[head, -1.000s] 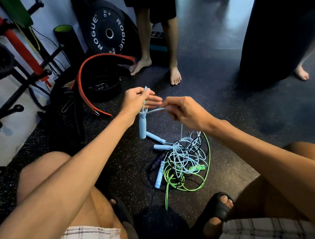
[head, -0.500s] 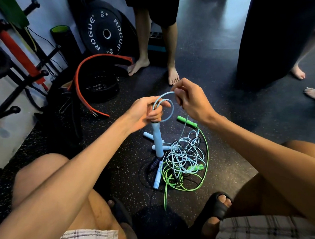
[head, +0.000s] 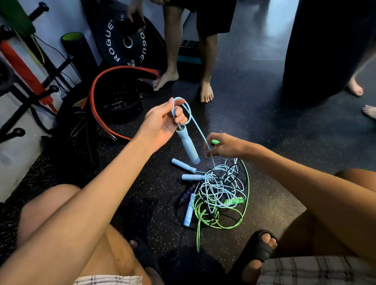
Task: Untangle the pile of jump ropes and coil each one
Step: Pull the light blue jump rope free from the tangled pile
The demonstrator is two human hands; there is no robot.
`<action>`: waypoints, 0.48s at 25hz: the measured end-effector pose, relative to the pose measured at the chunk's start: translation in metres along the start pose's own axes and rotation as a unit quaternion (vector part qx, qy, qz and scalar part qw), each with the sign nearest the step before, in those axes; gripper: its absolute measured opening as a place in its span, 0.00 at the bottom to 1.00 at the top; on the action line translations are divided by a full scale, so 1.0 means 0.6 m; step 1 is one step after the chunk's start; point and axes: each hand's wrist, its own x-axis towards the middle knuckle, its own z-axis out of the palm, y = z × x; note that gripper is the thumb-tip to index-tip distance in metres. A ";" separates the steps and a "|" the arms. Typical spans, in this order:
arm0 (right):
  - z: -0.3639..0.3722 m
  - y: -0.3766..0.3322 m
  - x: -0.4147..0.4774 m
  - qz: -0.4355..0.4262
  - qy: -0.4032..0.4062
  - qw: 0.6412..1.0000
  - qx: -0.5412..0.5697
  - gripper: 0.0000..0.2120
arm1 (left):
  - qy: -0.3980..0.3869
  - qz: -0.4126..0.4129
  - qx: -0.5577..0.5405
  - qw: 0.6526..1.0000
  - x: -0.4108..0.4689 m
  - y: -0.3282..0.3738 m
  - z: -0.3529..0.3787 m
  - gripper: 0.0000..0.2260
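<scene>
You sit on a speckled black floor (head: pixel 293 158). A weight plate (head: pixel 123 42), an orange-edged belt (head: pixel 96 97) and a bystander's bare feet (head: pixel 206 90) lie beyond the rope pile (head: pixel 218 191), which rests between your knees. Your left hand (head: pixel 161 124) is raised above the pile, fingers closed on a loop of blue rope (head: pixel 187 111), its blue handle (head: pixel 188 145) dangling below. Your right hand (head: pixel 227 147) hovers just over the pile, fingers curled near a green handle (head: pixel 215 142); whether they grip it is unclear.
</scene>
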 end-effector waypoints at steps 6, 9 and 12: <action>0.021 0.007 0.000 0.007 -0.031 0.999 0.041 0.07 | 0.059 0.072 0.035 0.995 0.006 -0.011 -0.008 0.11; 0.028 -0.009 -0.004 -0.044 -0.045 0.997 0.043 0.09 | 0.086 0.105 0.082 0.987 0.010 -0.019 -0.018 0.11; 0.030 -0.034 -0.012 -0.103 -0.051 0.993 0.025 0.05 | 0.109 0.128 0.175 0.970 0.015 -0.023 -0.019 0.12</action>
